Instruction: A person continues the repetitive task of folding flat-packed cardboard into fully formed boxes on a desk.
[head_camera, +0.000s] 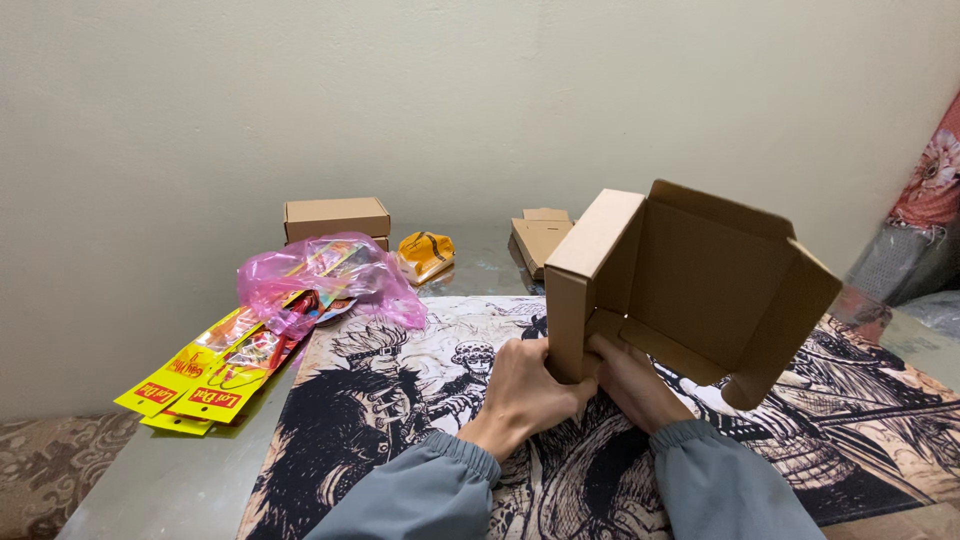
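Cardboard box (680, 290), half-folded and tipped on its side above the printed mat (400, 420), turns its open face toward us and rightward, lid flap raised, long axis running left to right. We clasp its lower left corner: left hand (525, 385) wrapped outside, right hand (625, 380) pressing inside, both forearms sleeved in grey. Beyond on the table (180, 480) lie a pink bag (330, 280), yellow packets (195, 385), and a closed box (336, 217).
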